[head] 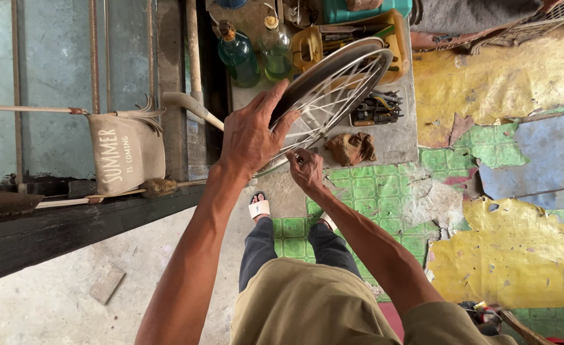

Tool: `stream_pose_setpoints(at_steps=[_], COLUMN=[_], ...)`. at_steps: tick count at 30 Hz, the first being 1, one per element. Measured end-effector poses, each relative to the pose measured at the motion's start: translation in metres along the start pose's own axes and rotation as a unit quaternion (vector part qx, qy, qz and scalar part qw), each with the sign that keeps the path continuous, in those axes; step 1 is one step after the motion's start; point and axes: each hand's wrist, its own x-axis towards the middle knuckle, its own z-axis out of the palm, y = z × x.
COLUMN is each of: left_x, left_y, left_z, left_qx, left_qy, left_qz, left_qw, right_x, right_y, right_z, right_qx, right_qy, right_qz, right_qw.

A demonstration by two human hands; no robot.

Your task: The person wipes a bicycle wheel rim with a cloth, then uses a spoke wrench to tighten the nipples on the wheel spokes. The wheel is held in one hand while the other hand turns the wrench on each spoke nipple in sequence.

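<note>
A silver spoked bicycle wheel rim [349, 67] is held up tilted in front of me. My left hand [250, 131] grips its near rim edge, fingers spread over the outside. My right hand [305, 167] is pinched closed among the spokes [333, 96] at the lower part of the wheel; whether it holds a small tool is hidden by the fingers.
Two glass bottles [238, 56] stand on a grey slab [397, 137] beside a yellow container [307, 46], a tray of tool bits [376, 108] and a brown rag [351, 148]. A dark wooden bench [71, 223] lies left. Torn green and yellow flooring [499, 243] is right.
</note>
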Motion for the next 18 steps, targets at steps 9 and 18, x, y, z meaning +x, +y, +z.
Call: stream_pose_setpoints(at_steps=[9, 18], left_x=[0.01, 0.011], left_y=[0.004, 0.01], left_z=[0.031, 0.033], left_qx=[-0.003, 0.011], left_qy=[0.081, 0.126], left_qz=[0.031, 0.051], left_qw=[0.996, 0.991], right_x=[0.011, 0.012], right_y=[0.002, 0.01], right_z=[-0.019, -0.021], right_qx=[0.065, 0.079], right_qy=[-0.039, -0.064], right_qz=[0.023, 0.037], right_qw=[0.997, 0.994])
